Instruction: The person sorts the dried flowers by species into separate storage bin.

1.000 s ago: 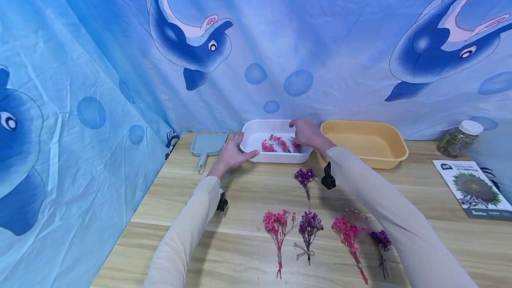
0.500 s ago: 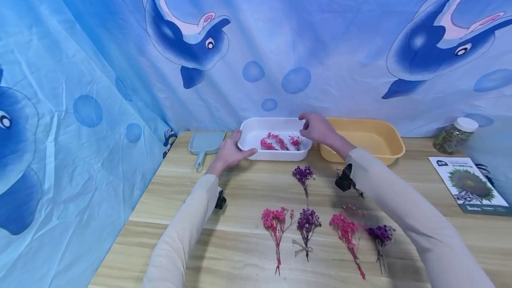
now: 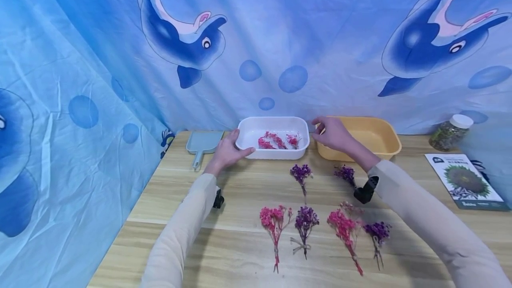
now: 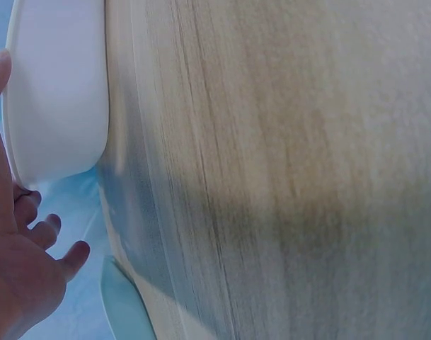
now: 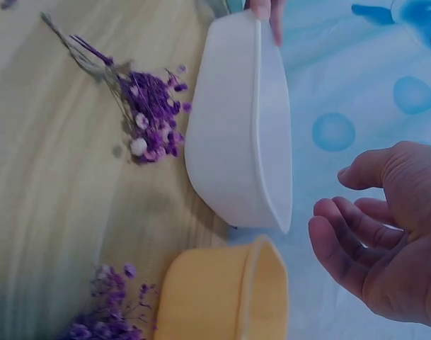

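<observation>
A white plastic basin [image 3: 276, 154] stands against the curtain with several pink dried-flower sprigs [image 3: 276, 140] in it. My left hand [image 3: 229, 151] holds its left corner, thumb over the front rim and the other fingers round the end; in the left wrist view the thumb shows at the rim. My right hand [image 3: 334, 134] is beside the white basin's right end, above the left part of a yellow basin [image 3: 384, 139]. In the right wrist view, its fingers [image 5: 342, 237] are loosely curled with nothing between them.
Purple bunches [image 3: 301, 174] and pink bunches [image 3: 275, 223] of dried flowers lie on the wooden table [image 3: 240, 243]. A pale blue dustpan [image 3: 204, 141] lies left. Far right are a white-lidded jar [image 3: 450, 134] and a sunflower-printed packet [image 3: 466, 179]. A dolphin-printed curtain [image 3: 328, 34] hangs behind.
My right hand has come out of the white basin and moved right, over the yellow basin's edge. A pink sprig lies uncovered where it was. The left hand stays at the corner.
</observation>
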Motion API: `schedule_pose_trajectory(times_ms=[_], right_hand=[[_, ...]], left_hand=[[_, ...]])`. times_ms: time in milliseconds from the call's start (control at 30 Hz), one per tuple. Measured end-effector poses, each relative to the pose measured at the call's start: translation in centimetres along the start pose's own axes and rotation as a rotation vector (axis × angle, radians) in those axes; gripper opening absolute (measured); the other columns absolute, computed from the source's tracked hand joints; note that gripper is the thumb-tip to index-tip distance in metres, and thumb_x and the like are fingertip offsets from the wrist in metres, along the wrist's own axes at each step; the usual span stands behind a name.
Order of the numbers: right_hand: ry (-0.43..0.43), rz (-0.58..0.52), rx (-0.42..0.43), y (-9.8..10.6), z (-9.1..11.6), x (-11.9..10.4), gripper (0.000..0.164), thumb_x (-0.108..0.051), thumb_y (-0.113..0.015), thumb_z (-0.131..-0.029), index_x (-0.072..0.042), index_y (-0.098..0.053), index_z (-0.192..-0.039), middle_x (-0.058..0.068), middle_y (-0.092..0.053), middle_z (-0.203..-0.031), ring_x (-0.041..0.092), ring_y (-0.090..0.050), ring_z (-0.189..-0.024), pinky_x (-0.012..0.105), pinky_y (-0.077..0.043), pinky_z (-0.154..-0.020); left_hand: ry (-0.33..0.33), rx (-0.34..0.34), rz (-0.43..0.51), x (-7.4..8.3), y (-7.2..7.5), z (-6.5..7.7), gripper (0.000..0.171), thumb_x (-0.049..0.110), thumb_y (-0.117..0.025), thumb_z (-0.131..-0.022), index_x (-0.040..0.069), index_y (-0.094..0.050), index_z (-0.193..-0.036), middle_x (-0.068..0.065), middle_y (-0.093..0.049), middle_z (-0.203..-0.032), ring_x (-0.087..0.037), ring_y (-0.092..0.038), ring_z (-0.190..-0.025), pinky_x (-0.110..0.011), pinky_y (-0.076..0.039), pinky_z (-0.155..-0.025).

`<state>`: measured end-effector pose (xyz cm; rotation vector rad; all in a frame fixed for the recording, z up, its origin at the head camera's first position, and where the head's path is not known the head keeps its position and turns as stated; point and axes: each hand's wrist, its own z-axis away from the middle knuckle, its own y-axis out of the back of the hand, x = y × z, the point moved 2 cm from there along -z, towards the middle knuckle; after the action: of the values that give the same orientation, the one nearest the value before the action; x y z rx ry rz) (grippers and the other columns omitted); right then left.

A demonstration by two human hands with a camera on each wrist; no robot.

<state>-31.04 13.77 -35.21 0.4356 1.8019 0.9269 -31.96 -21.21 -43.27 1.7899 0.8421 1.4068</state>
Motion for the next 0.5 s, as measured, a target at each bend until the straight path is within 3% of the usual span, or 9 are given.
schedule_pose_trajectory(times_ms=[267, 500], right_hand=[[0.013, -0.099, 0.013, -1.2, 3.0, -1.7, 0.038, -0.001, -0.067, -0.089, 0.015, -0.059, -0.123, 0.015, -0.068, -0.088, 0.026, -0.066, -0.066, 0.032, -0.056, -0.054], [-0.032, -0.221, -0.052, -3.0, 6.3, -3.9, 0.043, -0.004, -0.068, -0.091, 0.012, -0.055, -0.128, 0.012, -0.067, -0.087, 0.024, -0.065, -0.062, 0.035, -0.058, -0.053]], left_hand=[[0.005, -0.002, -0.003, 0.0, 0.0, 0.0, 0.106, 0.062, -0.072, -0.082, 0.001, -0.027, -0.156, -0.019, -0.029, -0.16, -0.034, -0.027, -0.146, -0.047, -0.028, -0.116], [0.013, -0.003, -0.003, 0.0, 0.0, 0.0, 0.107, 0.063, -0.071, -0.082, 0.002, -0.026, -0.157, -0.018, -0.028, -0.161, -0.036, -0.026, -0.146, -0.05, -0.027, -0.116]])
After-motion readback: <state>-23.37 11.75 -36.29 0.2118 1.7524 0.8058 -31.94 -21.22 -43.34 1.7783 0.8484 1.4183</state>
